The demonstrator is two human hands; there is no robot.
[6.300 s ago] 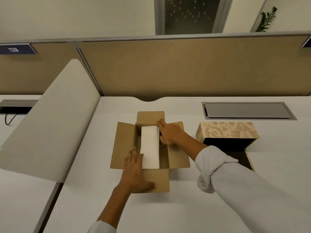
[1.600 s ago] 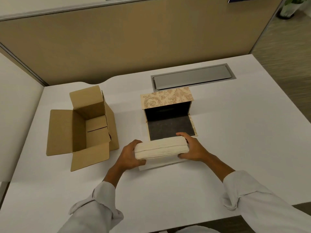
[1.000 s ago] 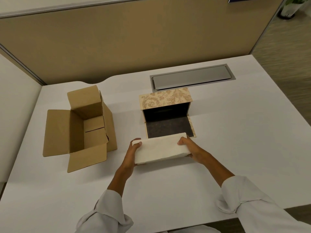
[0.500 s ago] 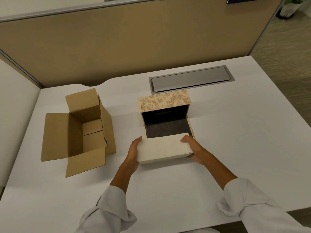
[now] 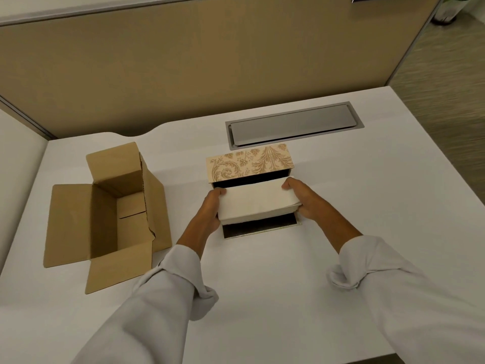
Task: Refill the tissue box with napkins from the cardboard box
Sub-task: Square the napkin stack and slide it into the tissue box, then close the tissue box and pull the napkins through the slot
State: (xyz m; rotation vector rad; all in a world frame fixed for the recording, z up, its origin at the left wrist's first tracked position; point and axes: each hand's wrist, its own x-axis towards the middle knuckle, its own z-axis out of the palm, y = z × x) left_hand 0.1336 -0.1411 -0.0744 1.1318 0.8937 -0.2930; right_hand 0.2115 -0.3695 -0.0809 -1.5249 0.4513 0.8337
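A white stack of napkins point(image 5: 256, 202) is held flat between both hands, over the dark flap of the tissue box point(image 5: 249, 164). The tissue box is tan with a leaf pattern, lies on its side, and its dark opening faces me. The stack's far edge is at that opening. My left hand point(image 5: 211, 210) grips the stack's left end and my right hand point(image 5: 305, 199) grips its right end. The cardboard box point(image 5: 115, 206) stands open at the left with its flaps spread, and I see no napkins inside it.
A grey metal cable hatch point(image 5: 294, 124) is set in the white desk point(image 5: 262, 271) behind the tissue box. A tan partition point(image 5: 210, 61) runs along the back. The desk's right edge drops to the floor.
Both hands have carried the napkin stack away from me, from the desk in front of the flap to the tissue box's opening. The cardboard box is unmoved.
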